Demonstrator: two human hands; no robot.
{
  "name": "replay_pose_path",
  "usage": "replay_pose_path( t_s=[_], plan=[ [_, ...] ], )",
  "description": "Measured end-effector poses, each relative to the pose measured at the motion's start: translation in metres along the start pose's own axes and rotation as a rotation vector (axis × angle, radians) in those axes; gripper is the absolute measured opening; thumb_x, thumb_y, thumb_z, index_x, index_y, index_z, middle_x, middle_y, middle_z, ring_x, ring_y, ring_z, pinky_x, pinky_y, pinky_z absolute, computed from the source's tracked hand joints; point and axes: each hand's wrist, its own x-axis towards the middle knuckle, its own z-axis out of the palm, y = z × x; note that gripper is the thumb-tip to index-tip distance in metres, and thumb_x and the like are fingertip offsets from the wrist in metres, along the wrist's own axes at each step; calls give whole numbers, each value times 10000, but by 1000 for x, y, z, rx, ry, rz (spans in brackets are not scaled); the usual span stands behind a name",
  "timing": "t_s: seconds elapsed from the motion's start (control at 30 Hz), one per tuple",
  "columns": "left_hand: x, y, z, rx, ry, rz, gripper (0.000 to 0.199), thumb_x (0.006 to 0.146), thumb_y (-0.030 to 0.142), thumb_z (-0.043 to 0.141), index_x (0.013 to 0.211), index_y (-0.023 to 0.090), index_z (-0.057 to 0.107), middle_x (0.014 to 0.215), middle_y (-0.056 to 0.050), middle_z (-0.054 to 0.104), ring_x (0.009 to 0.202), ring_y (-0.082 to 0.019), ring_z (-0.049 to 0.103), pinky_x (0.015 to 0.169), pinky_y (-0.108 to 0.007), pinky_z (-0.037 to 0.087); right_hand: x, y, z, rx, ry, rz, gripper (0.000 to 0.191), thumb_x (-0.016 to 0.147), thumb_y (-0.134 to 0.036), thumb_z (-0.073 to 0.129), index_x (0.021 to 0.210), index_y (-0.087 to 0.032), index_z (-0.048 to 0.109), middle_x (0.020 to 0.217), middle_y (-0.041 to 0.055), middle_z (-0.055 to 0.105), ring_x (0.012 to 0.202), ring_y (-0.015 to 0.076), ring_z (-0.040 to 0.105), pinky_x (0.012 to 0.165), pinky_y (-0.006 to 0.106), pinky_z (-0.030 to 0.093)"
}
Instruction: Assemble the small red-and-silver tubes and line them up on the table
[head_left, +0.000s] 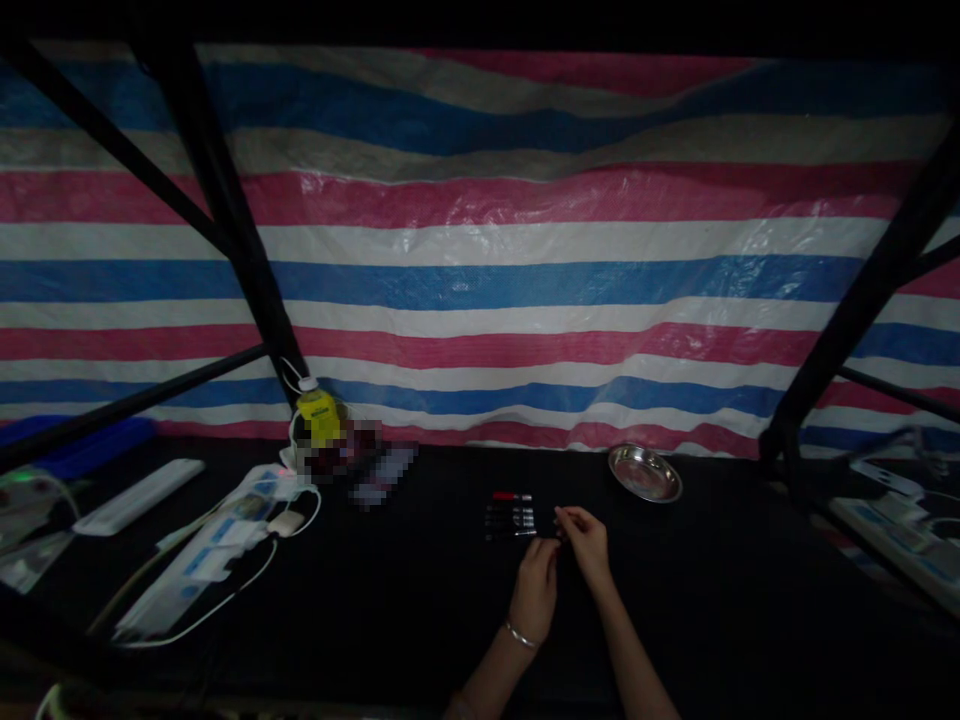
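My left hand [533, 585], a bracelet at its wrist, is closed with its fingertips bent inward. Just beside it, my right hand [587, 541] is closed in a pinch. The fingertips of both nearly meet over the black table; anything between them is too small and dark to make out. Left of my fingers lies a neat row of slim, pen-like sticks. The farthest is a red stick [509, 496] with a silvery end; nearer me are several black sticks [513, 520] with silvery ends.
A shallow round metal dish [645, 474] sits at the back right. On the left are a power strip [206, 560] with white cables, a yellow-labelled bottle [320, 414] and a blurred-out flat item [385, 475]. Black frame posts [832, 330] and a striped tarp [525, 290] bound the table.
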Motion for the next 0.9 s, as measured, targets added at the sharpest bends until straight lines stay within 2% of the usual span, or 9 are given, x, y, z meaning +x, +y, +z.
replay_pose_path(
  t_s=[0.17,0.4,0.63,0.9],
  plan=[
    [2,0,-7,-123,162,-29,210,832,121,411,891,195,599,892,-41,584,832,-146,594,765,-294,511,-4,-5,2,60,-166,80,423,526,-537,743,669,-148,656,566,26,626,475,136,535,470,251,403],
    [3,4,-11,-111,246,2,187,849,167,417,870,187,601,854,-39,587,802,-142,595,736,-282,513,-9,-13,1,73,-340,122,376,584,-500,732,704,-149,664,588,20,635,504,123,533,512,239,406],
    [3,10,-16,-68,323,21,185,846,187,428,832,180,613,823,-43,600,784,-150,604,722,-291,519,-12,-21,1,63,-370,138,394,588,-524,720,698,-149,670,598,33,636,544,145,548,548,254,419],
    [2,6,-15,-46,376,24,189,852,217,437,839,179,622,833,-50,605,805,-157,606,736,-297,519,-9,-14,0,97,-351,149,372,601,-504,721,695,-147,672,630,40,653,569,143,565,540,242,419]
  ],
)
